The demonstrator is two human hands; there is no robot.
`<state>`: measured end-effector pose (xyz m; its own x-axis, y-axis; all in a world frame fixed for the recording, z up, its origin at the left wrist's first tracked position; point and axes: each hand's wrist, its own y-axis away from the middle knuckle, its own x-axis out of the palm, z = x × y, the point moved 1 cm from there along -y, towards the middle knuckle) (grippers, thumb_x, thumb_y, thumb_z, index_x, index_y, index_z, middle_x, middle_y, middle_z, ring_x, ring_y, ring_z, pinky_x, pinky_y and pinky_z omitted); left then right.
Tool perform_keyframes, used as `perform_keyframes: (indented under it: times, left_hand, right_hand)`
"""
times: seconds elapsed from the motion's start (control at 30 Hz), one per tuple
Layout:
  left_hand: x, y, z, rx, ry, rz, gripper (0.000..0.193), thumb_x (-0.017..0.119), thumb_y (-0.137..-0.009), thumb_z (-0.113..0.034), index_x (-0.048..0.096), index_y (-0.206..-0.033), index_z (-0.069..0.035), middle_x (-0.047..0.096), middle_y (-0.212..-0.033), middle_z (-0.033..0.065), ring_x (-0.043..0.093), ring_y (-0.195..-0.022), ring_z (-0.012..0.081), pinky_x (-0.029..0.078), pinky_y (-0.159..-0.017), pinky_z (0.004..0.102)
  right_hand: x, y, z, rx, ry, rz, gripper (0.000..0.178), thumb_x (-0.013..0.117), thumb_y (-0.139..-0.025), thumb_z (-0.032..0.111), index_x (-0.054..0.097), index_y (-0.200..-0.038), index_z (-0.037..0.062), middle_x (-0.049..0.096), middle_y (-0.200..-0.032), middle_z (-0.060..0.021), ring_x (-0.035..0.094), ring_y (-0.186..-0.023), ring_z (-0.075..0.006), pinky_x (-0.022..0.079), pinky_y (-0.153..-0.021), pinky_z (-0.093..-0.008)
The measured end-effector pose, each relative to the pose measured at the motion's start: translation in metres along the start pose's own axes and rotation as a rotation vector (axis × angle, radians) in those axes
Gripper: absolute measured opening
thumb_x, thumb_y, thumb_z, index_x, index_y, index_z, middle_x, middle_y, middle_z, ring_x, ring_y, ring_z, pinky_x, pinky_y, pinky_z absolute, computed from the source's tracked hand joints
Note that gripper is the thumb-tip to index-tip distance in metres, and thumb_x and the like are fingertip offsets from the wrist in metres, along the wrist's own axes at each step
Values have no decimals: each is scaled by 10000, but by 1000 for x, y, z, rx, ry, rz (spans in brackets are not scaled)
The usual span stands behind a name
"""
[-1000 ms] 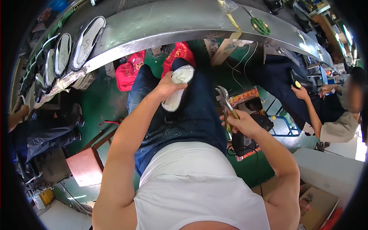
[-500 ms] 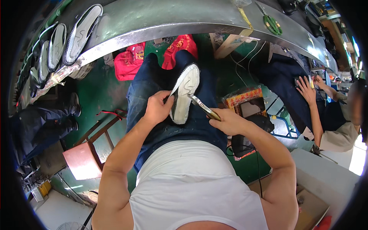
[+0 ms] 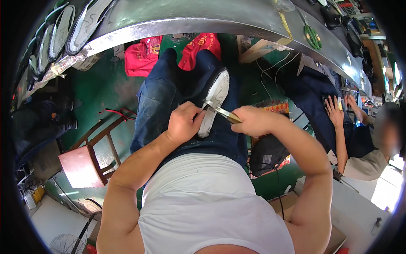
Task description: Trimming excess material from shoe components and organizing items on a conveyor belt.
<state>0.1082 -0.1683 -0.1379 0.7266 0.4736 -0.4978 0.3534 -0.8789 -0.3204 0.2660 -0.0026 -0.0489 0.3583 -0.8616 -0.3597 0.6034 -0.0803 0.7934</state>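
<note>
A shoe upper on a last (image 3: 219, 89) lies across my thighs with its pale underside facing up and its toe pointing away from me. My left hand (image 3: 183, 122) is closed on its left edge near the heel half. Closed round the handles of a pair of metal pincers (image 3: 227, 114) is my right hand (image 3: 255, 120). The pincers' jaws meet the shoe's left edge, right beside my left fingertips. Whether the jaws grip the upper's margin is too small to make out.
A metal bench (image 3: 169, 23) runs across the far side, with several similar shoes (image 3: 88, 27) at its left and green-handled scissors (image 3: 312, 37) at its right. Red bags (image 3: 143, 57) lie beneath it. A wooden stool (image 3: 80, 167) stands left. At right, another person's hand (image 3: 334, 112) rests on dark cloth.
The pincers have moved left from the middle of the sole to the shoe's left edge, and turned. The shoe has tilted and shifted slightly right. My left hand has moved closer to the jaws.
</note>
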Motion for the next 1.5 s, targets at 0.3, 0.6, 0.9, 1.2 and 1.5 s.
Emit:
perform_keyframes:
  times: [0.3, 0.6, 0.9, 1.2, 1.5]
  left_hand:
    - [29, 9, 63, -537, 348, 238, 561, 385, -1055, -315, 301, -1500, 17, 365, -1516, 228, 334, -1425, 311, 251, -1168, 352]
    - [26, -15, 62, -579, 814, 269, 813, 590, -984, -331, 110, -1567, -29, 273, -1571, 136, 241, -1453, 218, 198, -1177, 326]
    - [26, -30, 49, -578, 610, 171, 726, 588, -990, -194, 167, -1565, -52, 407, -1494, 153, 376, -1368, 194, 300, -1123, 297]
    - [26, -29, 41, -608, 473, 79, 694, 547, -989, -148, 167, -1555, -16, 508, -1394, 212, 495, -1283, 241, 372, -1070, 306]
    - [22, -33, 41, -190, -49, 138, 642, 521, -958, -100, 247, -1539, -77, 489, -1357, 338, 497, -1258, 465, 437, -1032, 415]
  right_hand:
    - [-35, -23, 2, -77, 385, -21, 346, 611, -925, 345, 634, -906, 0, 648, -780, -231, 647, -767, -411, 515, -707, -465]
    - [29, -69, -56, -257, -31, -480, 313, 647, -894, 373, 654, -933, 62, 689, -824, -169, 669, -793, -391, 529, -722, -472]
    - [-12, -45, -35, -323, 365, -734, 274, 629, -912, 243, 637, -971, -25, 661, -786, -207, 659, -760, -353, 533, -713, -402]
    - [15, -78, -27, -166, -564, -280, 297, 577, -964, 251, 594, -856, -25, 662, -718, -79, 638, -598, -154, 492, -527, -336]
    - [53, -92, -28, -160, -1099, -232, 313, 587, -990, 301, 590, -887, 6, 639, -778, -48, 615, -627, -119, 454, -496, -261]
